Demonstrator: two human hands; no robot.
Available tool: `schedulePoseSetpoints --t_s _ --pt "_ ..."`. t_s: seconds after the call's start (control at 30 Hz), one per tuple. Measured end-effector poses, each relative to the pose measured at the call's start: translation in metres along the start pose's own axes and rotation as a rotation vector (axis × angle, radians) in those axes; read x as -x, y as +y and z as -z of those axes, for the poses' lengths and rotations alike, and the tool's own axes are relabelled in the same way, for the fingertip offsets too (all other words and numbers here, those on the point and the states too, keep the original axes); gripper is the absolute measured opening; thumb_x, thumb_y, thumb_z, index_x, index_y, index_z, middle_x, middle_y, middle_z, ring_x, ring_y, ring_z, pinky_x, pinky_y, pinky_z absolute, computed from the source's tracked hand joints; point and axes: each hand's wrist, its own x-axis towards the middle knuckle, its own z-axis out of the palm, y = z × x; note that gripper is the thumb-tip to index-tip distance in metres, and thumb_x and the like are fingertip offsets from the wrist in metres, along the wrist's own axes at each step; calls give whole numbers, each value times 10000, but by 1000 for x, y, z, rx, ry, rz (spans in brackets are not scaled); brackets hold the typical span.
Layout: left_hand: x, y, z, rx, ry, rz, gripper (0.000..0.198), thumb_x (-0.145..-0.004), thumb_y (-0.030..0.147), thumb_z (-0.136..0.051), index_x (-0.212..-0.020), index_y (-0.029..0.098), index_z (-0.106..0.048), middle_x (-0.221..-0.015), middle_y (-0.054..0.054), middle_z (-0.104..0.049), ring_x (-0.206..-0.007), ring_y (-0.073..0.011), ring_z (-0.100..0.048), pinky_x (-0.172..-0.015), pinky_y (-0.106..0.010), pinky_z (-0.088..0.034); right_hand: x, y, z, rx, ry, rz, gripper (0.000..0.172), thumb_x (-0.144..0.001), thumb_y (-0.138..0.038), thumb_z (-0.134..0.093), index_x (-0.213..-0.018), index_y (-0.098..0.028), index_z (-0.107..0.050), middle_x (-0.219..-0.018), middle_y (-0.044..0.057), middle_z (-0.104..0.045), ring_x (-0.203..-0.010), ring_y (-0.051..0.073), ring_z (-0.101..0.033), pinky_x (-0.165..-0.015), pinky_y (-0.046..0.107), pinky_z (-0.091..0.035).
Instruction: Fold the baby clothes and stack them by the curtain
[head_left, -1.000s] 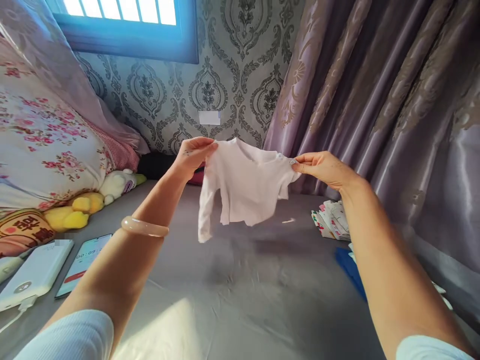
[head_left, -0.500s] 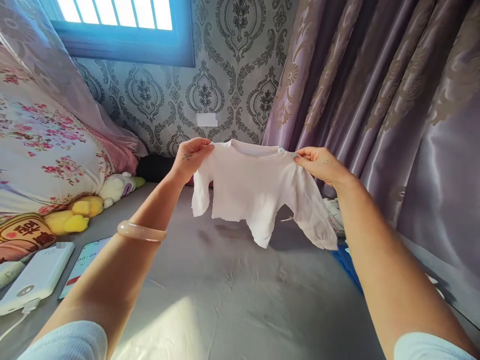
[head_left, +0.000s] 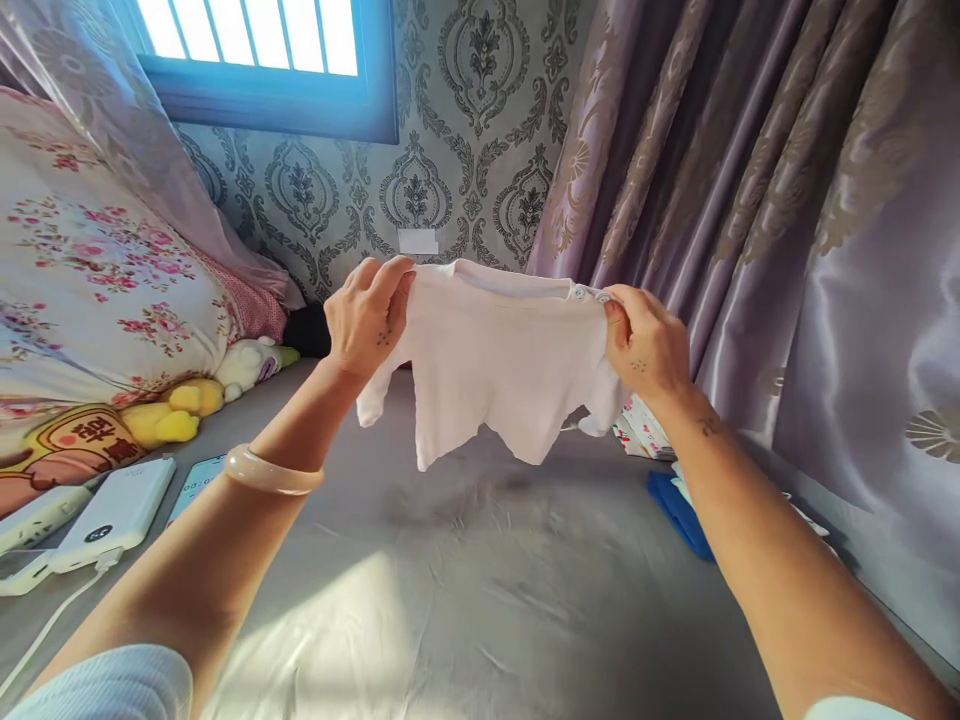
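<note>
A small pale pink long-sleeved baby top (head_left: 495, 360) hangs in the air between my two hands, above the grey bed sheet (head_left: 450, 580). My left hand (head_left: 371, 312) pinches it at the left shoulder. At the other shoulder, beside two small buttons near the neckline, my right hand (head_left: 646, 340) grips the cloth with thumb and fingers. The neck opening faces up and the hem hangs uneven. Both sleeves droop, the right one partly hidden behind the body of the top. A pale bangle circles my left forearm.
At left lie a white power bank (head_left: 116, 515) with a cable, a phone (head_left: 196, 485) partly behind my forearm, a power strip (head_left: 45, 518) and plush toys (head_left: 180, 408). Folded cloths (head_left: 641, 430) and a blue cloth (head_left: 681, 515) lie right, near the curtain (head_left: 675, 200).
Both hands have turned, showing more of their backs, and come closer. The top's sleeves and hem have swung, with the right sleeve now tucked behind. The view has shifted slightly.
</note>
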Motion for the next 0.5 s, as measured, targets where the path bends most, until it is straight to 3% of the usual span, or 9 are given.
schedulePoseSetpoints --t_s 0.13,0.3,0.4,0.5 --pt "6 10 31 26 -14 13 345 -948 470 -479 -1149 257 -661 -1005 -79 -613 -1095 -241 -546 -832 -311 -418 11 -9 27 -38 -15 22 400 -996 -400 -375 -1250 -216 -624 -1154 90 -691 -1086 257 -627 -935 375 -472" --pt "-8 22 59 -43 26 -23 338 -949 480 -475 -1176 306 -655 -1034 -51 -602 -1081 -234 -522 -837 -319 -383 -2 -18 54 -192 -51 -15 396 -958 -460 -469 -1237 -253 -659 -1103 88 -714 -1032 287 -638 -926 394 -478" --pt "-10 13 53 -125 -69 -66 342 -955 459 -471 -1160 266 -666 -987 -51 -606 -1010 -224 -525 -790 -307 -369 -8 -13 42 -263 -168 -71 398 -921 -461 -535 -1186 -209 -695 -986 102 -738 -866 257 -655 -826 381 -499" --pt "11 -16 25 -225 -292 -76 330 -965 420 -448 -1127 240 -672 -941 -57 -610 -953 -224 -537 -752 -295 -368 3 1 1 -235 -366 -124 396 -895 -457 -556 -1089 -156 -725 -821 83 -732 -689 198 -627 -707 338 -488"
